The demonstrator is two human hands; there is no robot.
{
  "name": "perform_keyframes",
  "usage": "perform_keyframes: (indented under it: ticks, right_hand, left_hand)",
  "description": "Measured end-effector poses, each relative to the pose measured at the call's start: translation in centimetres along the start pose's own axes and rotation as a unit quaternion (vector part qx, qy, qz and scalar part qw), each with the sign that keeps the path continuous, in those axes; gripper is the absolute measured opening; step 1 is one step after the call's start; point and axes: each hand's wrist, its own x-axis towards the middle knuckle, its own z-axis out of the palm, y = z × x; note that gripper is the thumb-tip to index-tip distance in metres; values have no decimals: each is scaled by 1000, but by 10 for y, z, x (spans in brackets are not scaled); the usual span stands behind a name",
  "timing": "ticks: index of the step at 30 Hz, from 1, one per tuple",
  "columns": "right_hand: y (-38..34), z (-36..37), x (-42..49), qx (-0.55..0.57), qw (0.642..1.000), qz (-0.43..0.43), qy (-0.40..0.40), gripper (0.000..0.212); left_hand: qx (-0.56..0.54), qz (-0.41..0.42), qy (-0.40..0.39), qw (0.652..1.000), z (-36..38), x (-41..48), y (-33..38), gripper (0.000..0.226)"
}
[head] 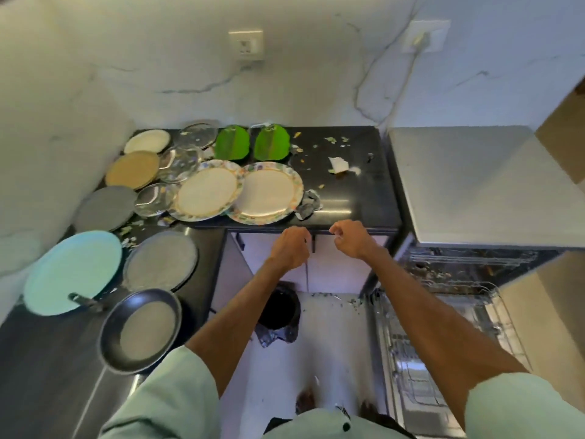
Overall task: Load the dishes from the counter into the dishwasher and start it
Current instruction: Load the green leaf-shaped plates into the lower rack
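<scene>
Nearest floral plate (269,193) lies beyond left grip (289,247) (curled, empty).

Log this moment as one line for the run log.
left hand curled, empty | right hand curled, empty | both by counter edge | floral plates on counter | dishwasher open, rack out

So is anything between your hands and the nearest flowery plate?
Nothing visible. The left hand and right hand hover by the counter edge, the flowery plate just beyond them; a crumpled scrap lies beside it.
</scene>
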Motion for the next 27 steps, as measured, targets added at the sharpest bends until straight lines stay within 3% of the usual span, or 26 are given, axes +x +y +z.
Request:
perform_keyframes:
  ticks: [9,14,27]
  right_hand:
    - [-110,85,37,19,993,-93,-70,32]
    - [-139,110,58,26,988,-126,-88,30]
    - [-126,90,167,98,984,-146,-40,20]
  left_hand:
    - [-56,-143,92,984,-50,-67,-115,31]
    - [-53,-165,132,976,-62,-78,-141,31]
    - [-89,-252,169,949,-81,20,-143,27]
